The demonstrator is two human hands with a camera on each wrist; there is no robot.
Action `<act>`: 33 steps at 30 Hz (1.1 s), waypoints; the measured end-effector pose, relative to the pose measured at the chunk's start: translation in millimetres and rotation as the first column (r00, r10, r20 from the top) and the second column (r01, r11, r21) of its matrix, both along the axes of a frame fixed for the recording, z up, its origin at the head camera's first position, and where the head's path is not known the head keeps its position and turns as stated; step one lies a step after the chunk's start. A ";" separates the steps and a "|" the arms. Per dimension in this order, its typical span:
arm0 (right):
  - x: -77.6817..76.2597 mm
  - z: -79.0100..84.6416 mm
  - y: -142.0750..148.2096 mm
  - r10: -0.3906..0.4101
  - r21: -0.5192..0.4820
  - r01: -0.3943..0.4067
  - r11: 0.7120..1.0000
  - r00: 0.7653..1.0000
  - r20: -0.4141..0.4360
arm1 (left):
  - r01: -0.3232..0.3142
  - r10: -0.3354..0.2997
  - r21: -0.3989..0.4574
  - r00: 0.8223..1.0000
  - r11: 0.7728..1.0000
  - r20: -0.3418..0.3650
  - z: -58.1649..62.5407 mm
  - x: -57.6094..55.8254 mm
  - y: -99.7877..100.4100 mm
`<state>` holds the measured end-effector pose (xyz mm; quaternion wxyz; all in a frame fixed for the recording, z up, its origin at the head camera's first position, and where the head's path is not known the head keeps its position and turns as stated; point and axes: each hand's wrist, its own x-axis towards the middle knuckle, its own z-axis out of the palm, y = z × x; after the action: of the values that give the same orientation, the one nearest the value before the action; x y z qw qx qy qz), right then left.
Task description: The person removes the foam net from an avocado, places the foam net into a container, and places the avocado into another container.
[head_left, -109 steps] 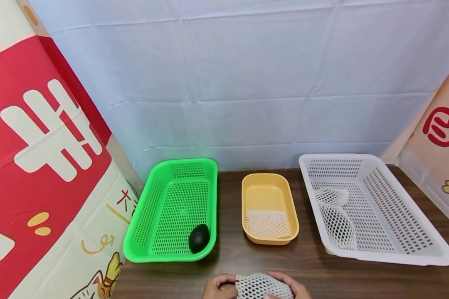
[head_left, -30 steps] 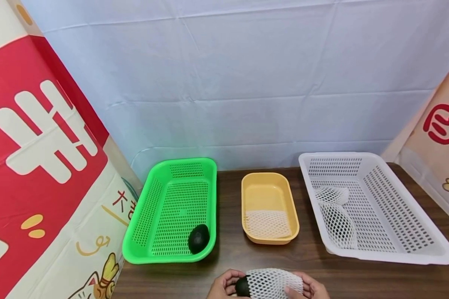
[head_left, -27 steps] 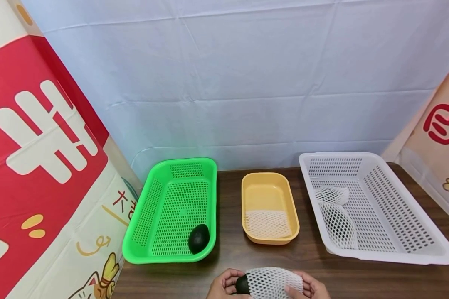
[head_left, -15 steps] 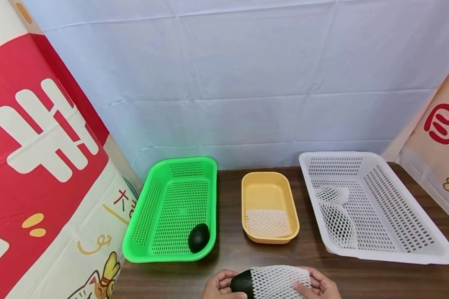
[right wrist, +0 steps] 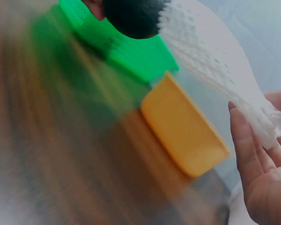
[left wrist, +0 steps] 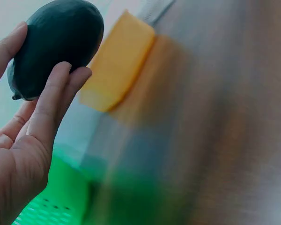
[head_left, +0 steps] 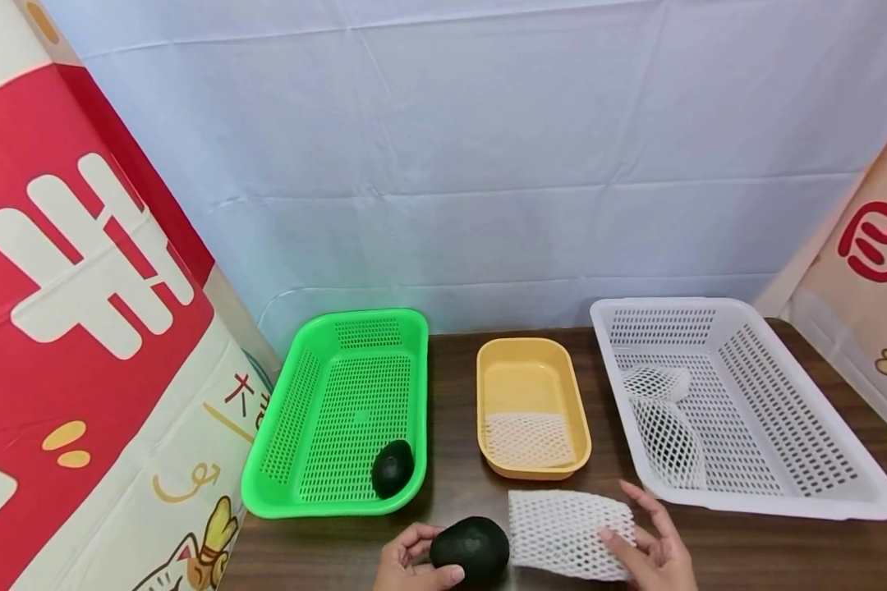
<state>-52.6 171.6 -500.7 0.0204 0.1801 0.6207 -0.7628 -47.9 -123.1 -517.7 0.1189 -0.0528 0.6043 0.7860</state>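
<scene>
Near the front of the table my left hand point(head_left: 414, 562) grips a dark green avocado point(head_left: 471, 548) between thumb and fingers. The left wrist view shows the bare avocado point(left wrist: 61, 44) with its stem end toward the palm. My right hand point(head_left: 654, 546) pinches the far end of a white foam net sleeve point(head_left: 565, 532), thumb on top. The sleeve keeps a hollow, tube-like shape, its mouth facing the avocado. In the right wrist view the sleeve's mouth edge point(right wrist: 166, 23) is right at the avocado's end.
A green basket point(head_left: 262, 484) with another avocado point(head_left: 393, 469) stands at left. The yellow tray point(head_left: 517, 386) in the middle holds flat foam net point(head_left: 528, 439). The white basket point(head_left: 746, 427) at right holds net-covered items point(head_left: 668, 447). A pale cloth point(head_left: 488, 164) hangs behind.
At first the sleeve covered the item between my hands. The avocado has come out at its left end; my left hand has moved left with it, my right hand right with the sleeve.
</scene>
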 end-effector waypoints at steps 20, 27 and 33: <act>-68.6 -19.4 -8.0 -0.014 -0.092 -0.043 0.995 0.839 -0.544 | -0.368 0.356 0.027 0.876 0.929 -0.324 75.3 -47.3 -52.8; -114.0 -54.1 -5.1 0.043 0.052 -0.024 0.998 0.908 -0.418 | -0.346 0.290 -0.119 0.895 0.930 -0.338 87.2 -67.8 -84.4; -150.2 -78.9 -10.1 0.056 0.082 -0.029 0.996 0.933 -0.354 | -0.383 0.260 -0.330 0.896 0.863 -0.360 70.6 -74.9 -107.3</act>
<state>-202.8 161.5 -579.5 -0.0827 0.0260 0.6462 -0.7582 -122.8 -230.5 -447.1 -0.1225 -0.0557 0.7427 0.6560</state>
